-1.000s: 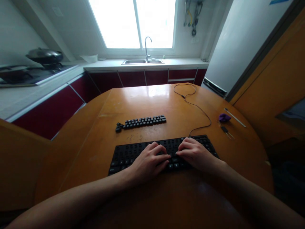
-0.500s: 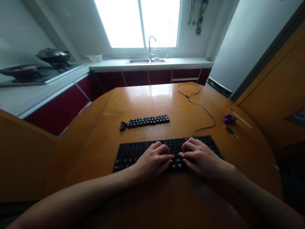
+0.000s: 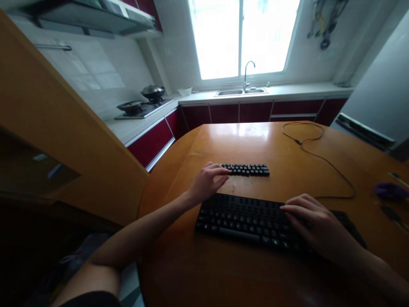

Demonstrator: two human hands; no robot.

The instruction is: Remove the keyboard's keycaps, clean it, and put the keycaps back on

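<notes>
A black keyboard (image 3: 236, 217) lies on the wooden table, its upper rows without caps and its lower rows fitted with keys. Behind it, loose black keycaps (image 3: 252, 169) stand in two rows. My left hand (image 3: 207, 181) is at the left end of these rows, thumb and fingers apart, covering some of the caps. Over the right part of the keyboard rests my right hand (image 3: 315, 219), fingers stretched forward with the fingertips near the bare upper rows; it hides the keys below it.
A cable (image 3: 335, 168) runs from behind the keyboard to a loop at the table's far side. At the right edge lie a purple cloth-like item (image 3: 390, 190) and a dark-handled tool (image 3: 390, 213). A wooden panel (image 3: 79, 140) stands at the left.
My left hand has left the keyboard and moved forward to the loose keycaps. My right hand stays over the keyboard's right part. The view has swung left.
</notes>
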